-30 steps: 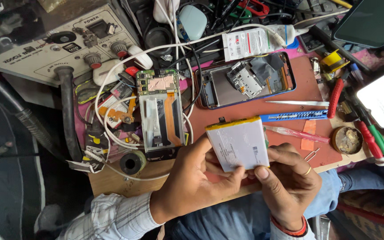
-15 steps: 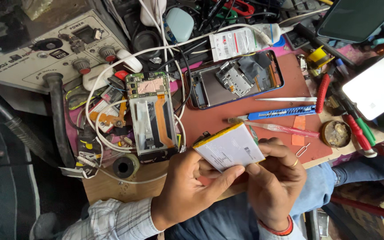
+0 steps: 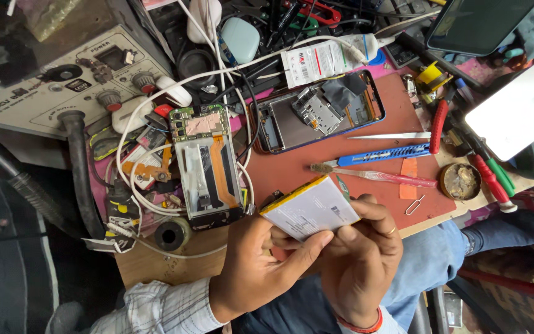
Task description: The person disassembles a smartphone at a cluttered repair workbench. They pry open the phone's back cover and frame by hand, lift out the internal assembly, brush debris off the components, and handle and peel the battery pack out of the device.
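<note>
both hands, left hand and right hand, closed around a white phone battery; opened phone frame at ten o'clock.

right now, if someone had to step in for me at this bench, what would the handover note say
Left hand: grips the flat white battery with a yellow edge from below, thumb along its near edge.
Right hand: fingers curled over the battery's right end, above the bench edge.
On the red mat: the opened phone frame with an orange flex strip lies left; the blue back shell lies behind.
Tweezers, blue tool and red-handled pick lie to the right.
Done: phone is apart, battery is out and in hand.
Left: battery is not seated in either part.
</note>
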Tool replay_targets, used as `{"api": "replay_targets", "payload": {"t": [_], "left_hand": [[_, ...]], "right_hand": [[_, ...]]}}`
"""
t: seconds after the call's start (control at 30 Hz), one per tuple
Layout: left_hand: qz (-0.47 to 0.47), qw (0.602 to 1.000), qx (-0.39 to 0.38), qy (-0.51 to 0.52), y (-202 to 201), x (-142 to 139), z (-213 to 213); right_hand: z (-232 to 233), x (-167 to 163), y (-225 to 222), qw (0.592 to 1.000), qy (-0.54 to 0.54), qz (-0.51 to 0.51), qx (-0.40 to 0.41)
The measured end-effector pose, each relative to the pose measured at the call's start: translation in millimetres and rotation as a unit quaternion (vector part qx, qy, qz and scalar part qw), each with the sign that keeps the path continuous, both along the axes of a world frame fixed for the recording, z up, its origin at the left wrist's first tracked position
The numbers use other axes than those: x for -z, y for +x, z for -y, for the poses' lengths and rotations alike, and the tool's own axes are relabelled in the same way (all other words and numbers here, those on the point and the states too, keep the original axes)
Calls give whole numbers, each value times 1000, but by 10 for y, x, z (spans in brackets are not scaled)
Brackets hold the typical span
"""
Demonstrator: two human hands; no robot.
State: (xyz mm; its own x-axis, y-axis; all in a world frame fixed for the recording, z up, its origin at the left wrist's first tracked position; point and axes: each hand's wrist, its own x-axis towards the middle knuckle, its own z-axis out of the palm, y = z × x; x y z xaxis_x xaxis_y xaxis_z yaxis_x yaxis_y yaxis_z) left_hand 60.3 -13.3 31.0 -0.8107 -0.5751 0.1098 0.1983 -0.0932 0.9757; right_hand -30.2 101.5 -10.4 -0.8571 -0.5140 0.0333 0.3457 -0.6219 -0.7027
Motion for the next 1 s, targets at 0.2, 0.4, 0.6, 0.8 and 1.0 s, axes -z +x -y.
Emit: {"api": "replay_targets", "payload": {"t": [0.2, 0.4, 0.6, 0.8, 1.0], "left_hand": [[-10, 1000, -6, -7, -31, -34, -10], [16, 998, 7, -53, 16, -116, 60], [21, 995, 22, -94, 37, -163, 103], [63, 980, 50, -182, 36, -166, 99], [54, 968, 37, -243, 25, -153, 93]], "right_hand": [[2, 16, -7, 1000, -20, -14, 4], [-44, -67, -55, 1000, 14, -14, -21], [0, -346, -288, 983, 115, -138, -38], [9, -609, -495, 963, 158, -183, -115], [-39, -490, -477, 978, 124, -139, -98]]}}
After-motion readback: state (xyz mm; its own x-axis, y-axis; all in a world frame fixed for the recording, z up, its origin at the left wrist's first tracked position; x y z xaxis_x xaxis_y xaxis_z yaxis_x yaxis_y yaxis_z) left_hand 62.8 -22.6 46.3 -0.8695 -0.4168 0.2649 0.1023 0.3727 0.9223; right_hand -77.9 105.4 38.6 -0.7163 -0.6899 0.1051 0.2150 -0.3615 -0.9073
